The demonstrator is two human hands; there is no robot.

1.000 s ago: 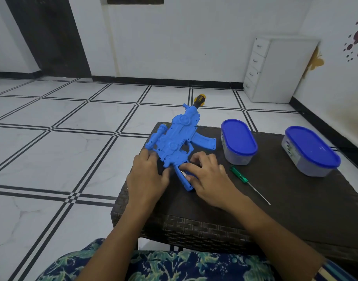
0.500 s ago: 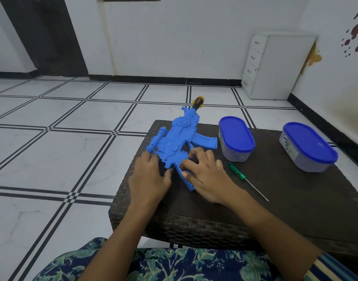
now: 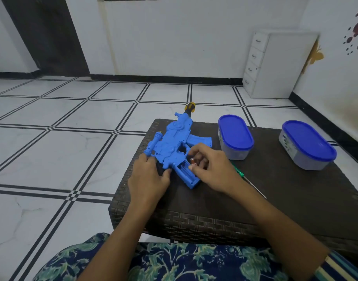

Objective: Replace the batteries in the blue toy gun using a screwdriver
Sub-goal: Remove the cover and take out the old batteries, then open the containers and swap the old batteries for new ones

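Lifted off the blue plastic toy gun (image 3: 172, 142) that our left hand (image 3: 147, 179) pins to the dark woven table (image 3: 214, 216), our right hand (image 3: 212, 169) pinches an orange-tipped battery (image 3: 192, 161), which a slack hold could drop.

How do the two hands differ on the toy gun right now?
The left hand lies flat on the blue toy gun, steadying it; the right hand is curled beside the open grip compartment. The left hand holds nothing; the right hand pinches what looks like a battery. Neither holds the screwdriver.
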